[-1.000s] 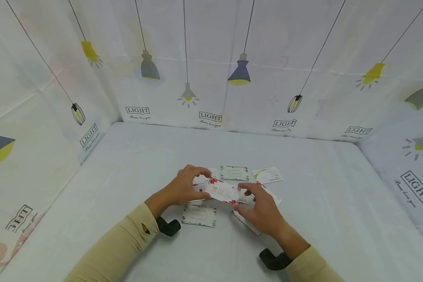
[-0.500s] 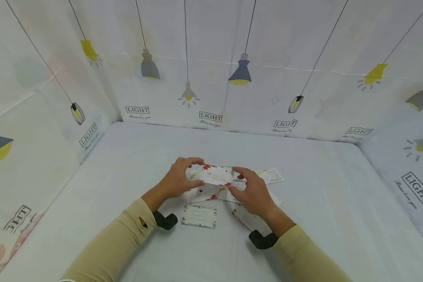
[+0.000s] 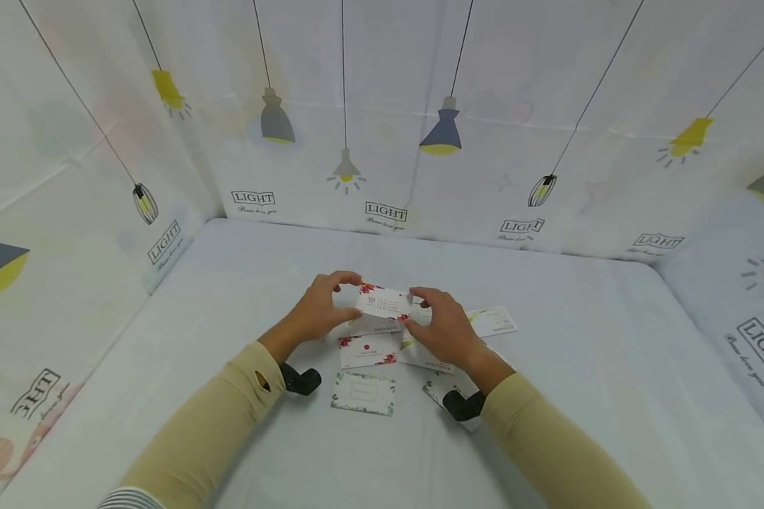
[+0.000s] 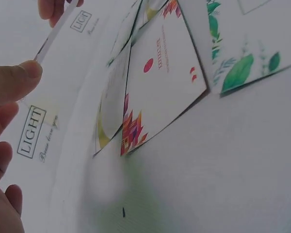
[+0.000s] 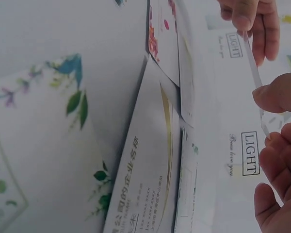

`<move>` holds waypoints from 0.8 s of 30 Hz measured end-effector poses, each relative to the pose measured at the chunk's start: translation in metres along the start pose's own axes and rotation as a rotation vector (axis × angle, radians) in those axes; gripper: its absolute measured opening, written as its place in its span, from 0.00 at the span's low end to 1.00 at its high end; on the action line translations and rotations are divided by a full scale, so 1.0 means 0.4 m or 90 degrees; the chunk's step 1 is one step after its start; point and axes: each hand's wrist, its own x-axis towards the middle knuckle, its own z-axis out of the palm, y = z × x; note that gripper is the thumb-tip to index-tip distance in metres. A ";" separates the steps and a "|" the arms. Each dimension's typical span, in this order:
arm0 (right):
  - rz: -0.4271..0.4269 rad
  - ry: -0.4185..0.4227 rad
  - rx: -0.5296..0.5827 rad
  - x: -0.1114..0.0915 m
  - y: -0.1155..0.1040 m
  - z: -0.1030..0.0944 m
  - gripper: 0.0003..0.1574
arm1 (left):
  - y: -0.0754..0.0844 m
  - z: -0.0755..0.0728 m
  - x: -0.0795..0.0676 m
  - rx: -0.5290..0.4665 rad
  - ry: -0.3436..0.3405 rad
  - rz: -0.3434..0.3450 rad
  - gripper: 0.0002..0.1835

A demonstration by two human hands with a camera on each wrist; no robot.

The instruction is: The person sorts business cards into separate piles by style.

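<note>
A white business card [image 3: 384, 302] with red floral corners is held up above the table, its printed face toward me. My left hand [image 3: 318, 307] pinches its left end between thumb and fingers. At the other end, my right hand [image 3: 443, 325] pinches the card the same way. Seen from both wrists, the card is edge-on, with the left thumb [image 4: 30, 71] and right thumb [image 5: 267, 98] pressing on it. Beneath lie a red-flowered card [image 3: 368, 350], a card with a gold curve [image 3: 425, 355] and a green-leaf card [image 3: 363, 393].
Another gold-curved card [image 3: 493, 321] lies to the right of my right hand. A leaf-edged card [image 3: 447, 385] is partly covered by the black wrist mount [image 3: 463, 406]. Cloth walls printed with lamps surround the white table [image 3: 280, 452].
Both hands have lifted the red-flowered card and moved it away from me and slightly left. More of the cards beneath it now show.
</note>
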 end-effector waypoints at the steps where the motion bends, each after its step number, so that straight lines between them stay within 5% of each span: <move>1: 0.004 -0.006 0.002 0.009 0.000 0.000 0.36 | -0.003 -0.002 0.005 -0.005 -0.003 -0.008 0.30; 13: 0.034 -0.065 -0.011 0.111 -0.006 0.029 0.36 | -0.053 -0.022 0.067 -0.019 -0.013 -0.062 0.30; 24: 0.056 -0.062 -0.023 0.187 -0.006 0.057 0.33 | -0.079 -0.035 0.114 -0.038 0.004 -0.104 0.28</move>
